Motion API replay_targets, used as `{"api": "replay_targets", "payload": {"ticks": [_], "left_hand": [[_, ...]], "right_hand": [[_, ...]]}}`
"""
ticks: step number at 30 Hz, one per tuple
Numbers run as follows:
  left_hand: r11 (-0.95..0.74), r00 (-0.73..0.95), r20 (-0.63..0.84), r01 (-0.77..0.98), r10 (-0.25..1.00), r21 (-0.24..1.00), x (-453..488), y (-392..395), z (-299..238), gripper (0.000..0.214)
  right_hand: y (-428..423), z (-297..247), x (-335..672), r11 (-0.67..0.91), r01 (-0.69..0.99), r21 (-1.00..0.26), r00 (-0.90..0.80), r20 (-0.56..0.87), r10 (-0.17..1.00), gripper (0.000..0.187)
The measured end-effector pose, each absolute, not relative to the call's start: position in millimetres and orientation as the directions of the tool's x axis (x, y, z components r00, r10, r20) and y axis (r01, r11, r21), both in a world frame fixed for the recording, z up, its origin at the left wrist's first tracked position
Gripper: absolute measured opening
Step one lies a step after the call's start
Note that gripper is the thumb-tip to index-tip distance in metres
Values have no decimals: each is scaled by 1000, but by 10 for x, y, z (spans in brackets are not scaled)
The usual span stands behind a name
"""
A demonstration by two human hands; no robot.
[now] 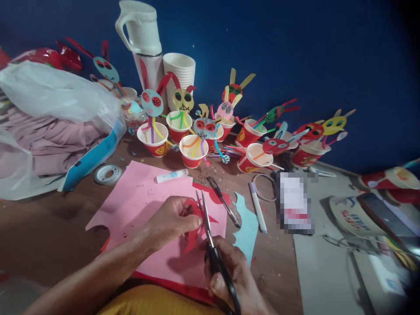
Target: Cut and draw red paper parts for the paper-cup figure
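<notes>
My left hand [170,221] pinches a small piece of red paper [193,234] above a pink sheet [131,205]. My right hand [234,275] grips black-handled scissors [210,232], and their blades are cutting into the red piece. Both hands are closed. A second pair of scissors [225,202] lies on the table just beyond, next to a light blue paper scrap [246,229].
Several red paper cups [193,151] with colourful paper bunny faces on straws stand behind. A glue stick [172,176], a white pen [258,212], a tape roll [107,173], a plastic bag [49,113], a stack of white cups [180,74] and a white flask [142,39] surround them.
</notes>
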State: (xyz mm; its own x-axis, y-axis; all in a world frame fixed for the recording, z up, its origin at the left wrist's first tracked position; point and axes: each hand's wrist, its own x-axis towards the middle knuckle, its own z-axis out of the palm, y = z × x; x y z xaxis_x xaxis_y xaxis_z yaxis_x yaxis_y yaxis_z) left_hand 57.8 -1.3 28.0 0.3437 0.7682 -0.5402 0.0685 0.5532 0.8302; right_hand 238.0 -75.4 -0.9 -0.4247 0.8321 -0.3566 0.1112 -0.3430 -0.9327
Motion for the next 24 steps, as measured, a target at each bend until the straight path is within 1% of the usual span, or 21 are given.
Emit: {"api": "replay_targets", "payload": {"ticks": [5, 8, 11, 14, 16, 18, 20, 24], "left_hand": [[570, 362, -545, 45, 756, 821, 572, -2, 286, 7], [574, 386, -537, 25, 750, 819, 567, -3, 259, 7], [548, 402, -481, -64, 779, 834, 579, -19, 199, 13], [566, 444, -445, -188, 778, 803, 633, -56, 153, 20], [582, 445, -444, -243, 778, 776, 684, -90, 146, 21], [587, 405, -462, -276, 789, 761, 731, -126, 156, 22], [592, 355, -490, -290, 797, 752, 762, -155, 175, 23], [598, 302, -520, -312, 799, 738, 777, -177, 202, 25]], "right_hand": [[-763, -37, 2379, -356, 119, -927, -419, -372, 828, 49], [-783, -88, 2356, -373, 78, -925, -390, -373, 842, 50], [-795, -129, 2333, -373, 11, -928, -349, -353, 868, 52], [-781, -119, 2323, -379, -47, -924, -365, -338, 868, 52], [-764, -95, 2314, -383, -85, -920, -360, -330, 873, 51], [-753, -79, 2302, -376, -109, -920, -336, -322, 885, 50], [-756, -88, 2292, -367, -102, -924, -327, -318, 890, 49], [-794, -155, 2294, -346, 9, -938, -301, -333, 894, 46]]}}
